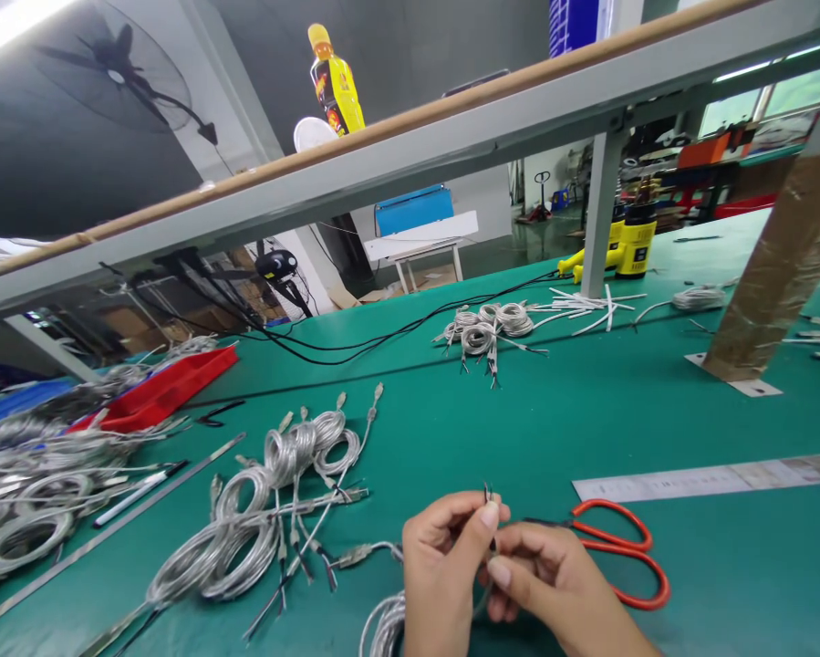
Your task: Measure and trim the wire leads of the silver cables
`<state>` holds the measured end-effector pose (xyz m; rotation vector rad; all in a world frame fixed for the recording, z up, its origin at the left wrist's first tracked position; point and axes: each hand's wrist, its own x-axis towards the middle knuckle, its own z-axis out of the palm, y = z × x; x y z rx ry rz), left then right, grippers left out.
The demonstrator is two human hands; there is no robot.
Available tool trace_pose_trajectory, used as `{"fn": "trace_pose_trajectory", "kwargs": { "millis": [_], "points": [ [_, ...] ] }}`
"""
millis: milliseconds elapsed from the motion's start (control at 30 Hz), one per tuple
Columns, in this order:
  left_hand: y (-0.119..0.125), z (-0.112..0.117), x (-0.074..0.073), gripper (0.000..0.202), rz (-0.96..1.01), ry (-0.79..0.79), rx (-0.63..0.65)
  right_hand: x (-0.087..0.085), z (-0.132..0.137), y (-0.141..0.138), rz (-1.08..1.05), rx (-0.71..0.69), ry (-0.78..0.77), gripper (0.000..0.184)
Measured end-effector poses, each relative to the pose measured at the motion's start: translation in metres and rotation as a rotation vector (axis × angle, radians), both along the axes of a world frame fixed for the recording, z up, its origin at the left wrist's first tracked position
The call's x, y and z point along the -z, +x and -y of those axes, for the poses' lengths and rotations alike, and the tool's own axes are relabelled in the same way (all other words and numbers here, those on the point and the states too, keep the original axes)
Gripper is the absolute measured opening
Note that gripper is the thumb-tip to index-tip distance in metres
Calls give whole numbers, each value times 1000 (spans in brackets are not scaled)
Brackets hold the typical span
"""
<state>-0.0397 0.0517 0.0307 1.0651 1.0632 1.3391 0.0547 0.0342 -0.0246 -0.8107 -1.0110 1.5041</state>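
My left hand point(443, 557) pinches the stripped wire end point(488, 493) of a clear-jacketed USB cable, thin dark strands poking up past the fingertips. Just below, my right hand point(539, 575) grips the same cable with thumb and fingers closed. Part of the cable's coil point(386, 625) shows at the left wrist, and a USB plug point(355, 555) lies beside it. Scissors with red handles point(646, 557) rest behind my right hand, their blades partly hidden by it. Coiled USB cables point(245, 520) with bared wire ends lie to the left.
On the green table point(410, 401) are more coils point(484, 328), white tubes point(587, 306), a steel ruler point(711, 476) and yellow heat guns point(632, 242). Heaped cables and a red tray point(170, 392) stand left. A shelf beam point(382, 155) crosses above; a taped post point(772, 274) rises right.
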Motion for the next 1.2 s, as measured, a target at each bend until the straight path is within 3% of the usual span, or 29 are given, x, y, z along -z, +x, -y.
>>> {"fn": "trace_pose_trajectory", "kwargs": {
  "millis": [367,733,1067,1200],
  "points": [
    [0,4,-9,14,87,-45,-12,-3,6,-5,-29,-86,41,30],
    [-11,-11,-2,10,-133,-18,130,-6,-2,4,77,-28,37,28],
    [-3,-2,-8,6,-97,-7,7,-4,3,-5,12,42,46,27],
    [-4,-2,-8,5,-76,-5,-4,-5,4,-5,-4,-5,46,25]
  ]
}}
